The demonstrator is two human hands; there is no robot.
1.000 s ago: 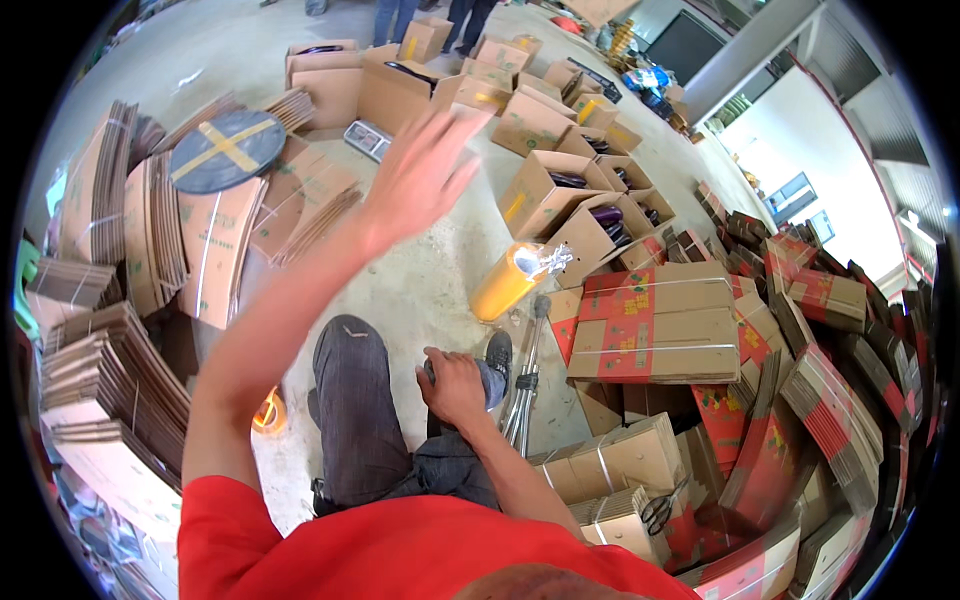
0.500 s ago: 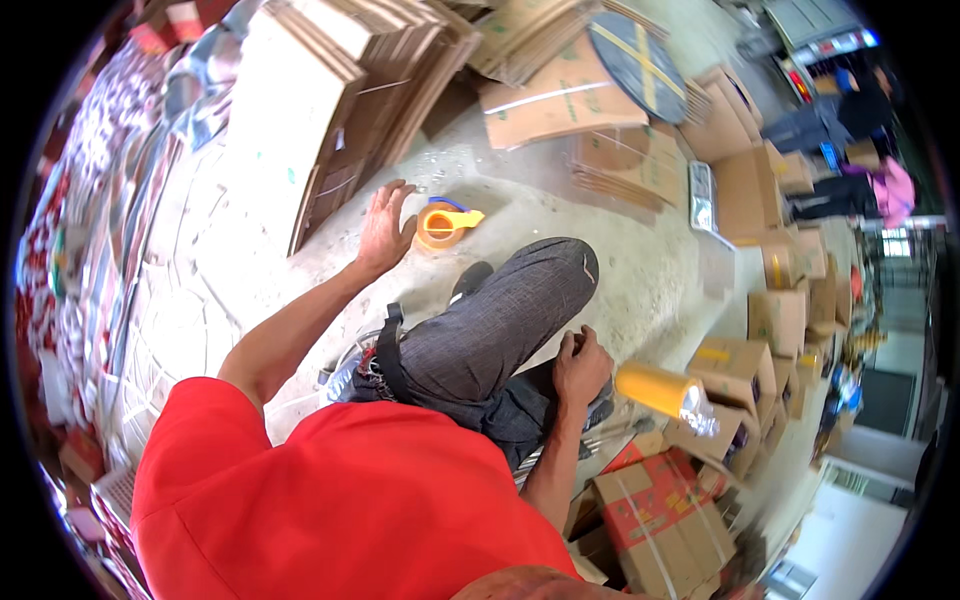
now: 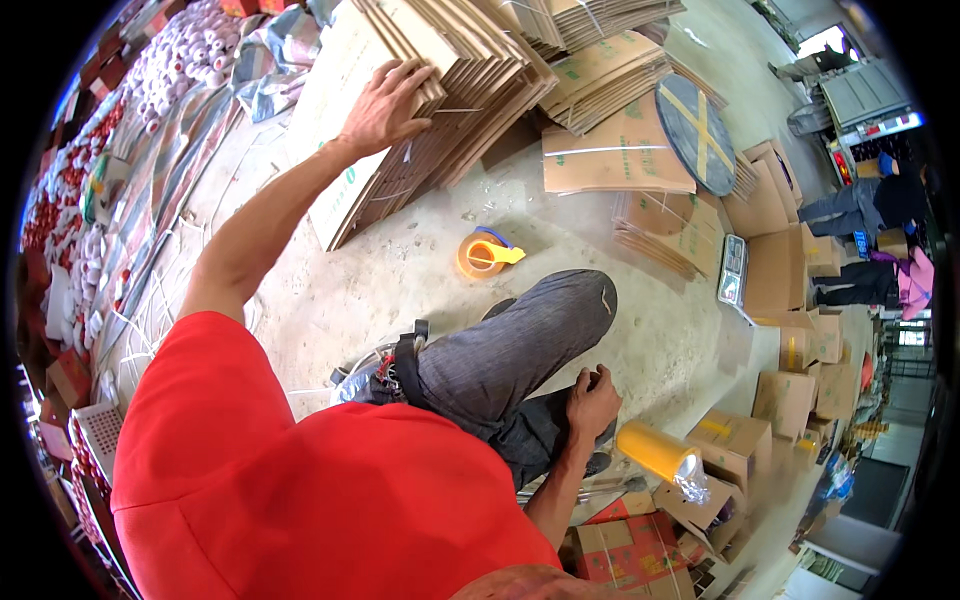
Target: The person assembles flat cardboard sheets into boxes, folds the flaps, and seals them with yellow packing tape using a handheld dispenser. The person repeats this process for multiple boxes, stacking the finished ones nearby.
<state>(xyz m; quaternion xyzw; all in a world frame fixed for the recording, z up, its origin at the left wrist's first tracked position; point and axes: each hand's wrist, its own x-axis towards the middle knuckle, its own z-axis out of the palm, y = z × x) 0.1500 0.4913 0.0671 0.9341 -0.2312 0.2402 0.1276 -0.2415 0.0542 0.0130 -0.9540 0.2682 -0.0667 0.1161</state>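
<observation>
My left hand point(image 3: 385, 108) lies against the near edge of a leaning stack of flattened cardboard boxes point(image 3: 345, 185). Its fingers spread over the edge, with the thumb apart. Near the foot of the stack, a roll of brown packing tape point(image 3: 467, 257) in a yellow tape dispenser point(image 3: 510, 255) rests on the floor. My right hand point(image 3: 594, 405) is beside my lower leg, fingers curled and thumb uppermost; its palm is hidden, so I cannot tell whether anything is in it. Closest to that hand is a yellow cylinder point(image 3: 652, 448) with clear plastic at one end.
More flattened boxes point(image 3: 615, 160) lie farther off, topped by a round grey disc point(image 3: 695, 135). A scale point(image 3: 733, 270) and several open cartons point(image 3: 783, 405) line the right. Wrapped round goods point(image 3: 195, 50) and a striped sheet point(image 3: 185, 165) are on the left. People point(image 3: 865, 205) stand far right.
My left hand has moved up and away from beside the tape dispenser onto the cardboard stack. The view has shifted; my right hand stays curled near my leg.
</observation>
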